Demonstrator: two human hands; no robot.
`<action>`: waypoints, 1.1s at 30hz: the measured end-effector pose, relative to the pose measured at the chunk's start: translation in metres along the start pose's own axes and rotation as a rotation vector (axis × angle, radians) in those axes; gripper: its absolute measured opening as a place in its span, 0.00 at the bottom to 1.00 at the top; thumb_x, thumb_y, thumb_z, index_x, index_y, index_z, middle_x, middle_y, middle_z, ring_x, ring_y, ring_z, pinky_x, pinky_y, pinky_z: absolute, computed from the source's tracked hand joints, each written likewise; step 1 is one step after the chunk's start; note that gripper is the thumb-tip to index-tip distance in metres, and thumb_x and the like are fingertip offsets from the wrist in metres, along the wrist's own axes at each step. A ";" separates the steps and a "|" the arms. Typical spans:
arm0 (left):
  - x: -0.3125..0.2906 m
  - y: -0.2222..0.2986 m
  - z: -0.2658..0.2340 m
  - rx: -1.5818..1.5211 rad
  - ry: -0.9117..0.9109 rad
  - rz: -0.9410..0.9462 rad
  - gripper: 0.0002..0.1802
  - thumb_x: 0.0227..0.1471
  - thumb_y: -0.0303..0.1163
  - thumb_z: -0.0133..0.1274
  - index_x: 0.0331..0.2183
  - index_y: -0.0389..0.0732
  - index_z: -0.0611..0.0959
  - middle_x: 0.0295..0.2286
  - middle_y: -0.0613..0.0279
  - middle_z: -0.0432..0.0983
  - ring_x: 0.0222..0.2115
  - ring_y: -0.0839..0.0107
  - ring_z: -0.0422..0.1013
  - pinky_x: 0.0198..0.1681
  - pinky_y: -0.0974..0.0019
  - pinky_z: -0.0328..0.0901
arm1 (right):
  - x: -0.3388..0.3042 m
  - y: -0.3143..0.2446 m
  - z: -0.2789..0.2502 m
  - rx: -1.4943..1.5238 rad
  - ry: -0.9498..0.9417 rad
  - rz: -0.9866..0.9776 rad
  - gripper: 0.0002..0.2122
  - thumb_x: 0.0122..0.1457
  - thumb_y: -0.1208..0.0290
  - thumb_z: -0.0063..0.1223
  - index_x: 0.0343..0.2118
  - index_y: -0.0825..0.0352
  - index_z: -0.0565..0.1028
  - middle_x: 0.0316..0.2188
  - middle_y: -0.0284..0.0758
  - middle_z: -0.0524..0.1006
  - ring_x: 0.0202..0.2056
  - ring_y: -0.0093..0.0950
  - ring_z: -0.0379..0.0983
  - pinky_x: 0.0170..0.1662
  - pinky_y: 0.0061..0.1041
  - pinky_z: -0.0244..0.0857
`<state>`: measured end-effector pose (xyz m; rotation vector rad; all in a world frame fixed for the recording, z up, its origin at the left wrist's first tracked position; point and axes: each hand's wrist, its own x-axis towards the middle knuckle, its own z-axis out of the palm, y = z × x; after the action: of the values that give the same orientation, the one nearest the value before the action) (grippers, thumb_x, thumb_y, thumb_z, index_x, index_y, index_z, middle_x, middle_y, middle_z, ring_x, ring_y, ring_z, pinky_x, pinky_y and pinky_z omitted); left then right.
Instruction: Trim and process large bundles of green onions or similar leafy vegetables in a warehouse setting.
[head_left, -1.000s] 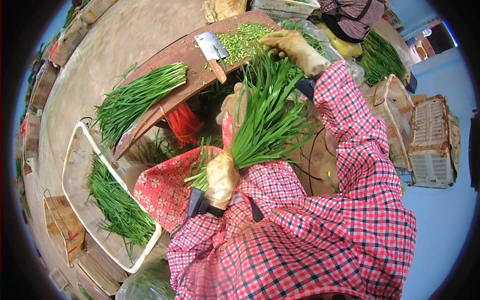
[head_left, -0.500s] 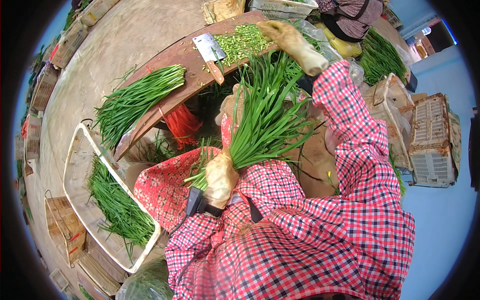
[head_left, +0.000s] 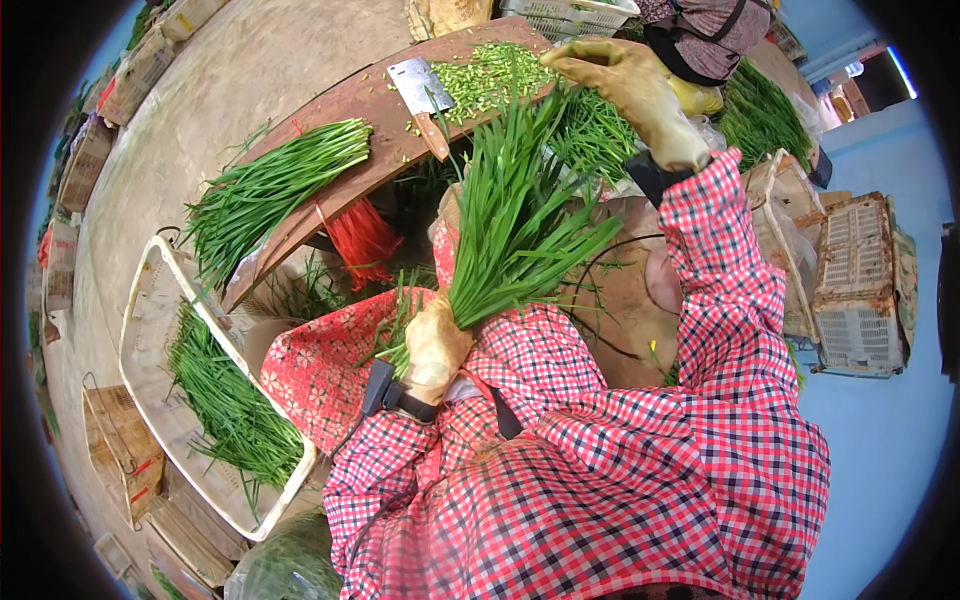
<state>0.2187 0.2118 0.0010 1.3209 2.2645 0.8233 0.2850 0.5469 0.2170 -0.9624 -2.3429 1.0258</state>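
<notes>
My gloved left hand [head_left: 438,350] is closed around the stem ends of a bunch of green garlic chives [head_left: 520,210]. The leaves fan up and away from my lap. My gloved right hand [head_left: 635,90] is raised at the bench's far right end, fingers loosely bent with a gap by the thumb and nothing visible in them. Below it lies a heap of loose chives [head_left: 595,135]. A cleaver [head_left: 418,88] with a wooden handle rests on the wooden bench [head_left: 345,95], beside chopped stem ends [head_left: 490,85]. Another neat chive bunch [head_left: 285,185] lies at the bench's left.
Red ties [head_left: 362,245] hang under the bench edge. On the left stands a white crate [head_left: 150,330] holding chives [head_left: 225,410]. Rusty, stained crates [head_left: 862,285] stand at the right by a blue wall. Another person [head_left: 700,35] is at the far right.
My right hand has moved right and its fingers have bent more. My left hand, still gripping the chives, has shifted slightly left.
</notes>
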 end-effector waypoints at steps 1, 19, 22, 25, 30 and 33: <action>0.000 0.000 0.000 -0.007 -0.006 -0.004 0.27 0.41 0.35 0.66 0.46 0.43 0.79 0.25 0.50 0.79 0.28 0.51 0.77 0.32 0.55 0.72 | -0.012 -0.007 -0.003 -0.092 0.054 0.029 0.14 0.57 0.63 0.65 0.42 0.67 0.83 0.36 0.33 0.83 0.35 0.19 0.78 0.39 0.18 0.73; 0.003 0.006 -0.008 0.278 0.236 0.336 0.09 0.41 0.23 0.55 0.31 0.36 0.77 0.20 0.59 0.69 0.21 0.61 0.71 0.25 0.61 0.67 | -0.067 -0.004 0.000 0.802 -0.034 -0.160 0.15 0.69 0.61 0.47 0.46 0.68 0.77 0.43 0.39 0.81 0.45 0.30 0.79 0.41 0.21 0.69; 0.005 0.005 -0.003 0.247 0.240 0.310 0.12 0.41 0.23 0.56 0.33 0.36 0.77 0.19 0.59 0.70 0.21 0.60 0.72 0.25 0.61 0.68 | -0.073 0.014 0.018 0.889 -0.102 0.016 0.17 0.69 0.57 0.46 0.49 0.67 0.75 0.42 0.38 0.81 0.44 0.29 0.79 0.41 0.21 0.69; 0.006 0.006 0.000 0.354 0.148 0.193 0.18 0.41 0.24 0.56 0.39 0.36 0.79 0.19 0.59 0.71 0.21 0.59 0.73 0.26 0.61 0.69 | -0.084 0.024 0.044 0.645 -0.163 0.144 0.18 0.68 0.57 0.48 0.49 0.68 0.75 0.41 0.37 0.82 0.43 0.25 0.79 0.41 0.19 0.69; 0.007 0.007 -0.005 0.253 0.034 0.083 0.26 0.40 0.25 0.57 0.47 0.36 0.79 0.23 0.52 0.78 0.25 0.54 0.77 0.29 0.57 0.72 | -0.116 0.037 0.061 0.706 -0.172 0.260 0.21 0.66 0.56 0.50 0.53 0.69 0.72 0.47 0.36 0.80 0.47 0.25 0.77 0.45 0.21 0.67; 0.008 0.008 -0.007 0.196 0.054 0.091 0.27 0.40 0.25 0.57 0.47 0.35 0.78 0.25 0.49 0.80 0.26 0.52 0.78 0.30 0.55 0.72 | -0.136 0.043 0.074 0.721 -0.203 0.264 0.17 0.67 0.62 0.50 0.52 0.68 0.73 0.45 0.34 0.81 0.45 0.24 0.78 0.44 0.21 0.69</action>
<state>0.2159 0.2200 0.0107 1.5142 2.3929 0.6882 0.3521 0.4341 0.1250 -0.9003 -1.7565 1.9631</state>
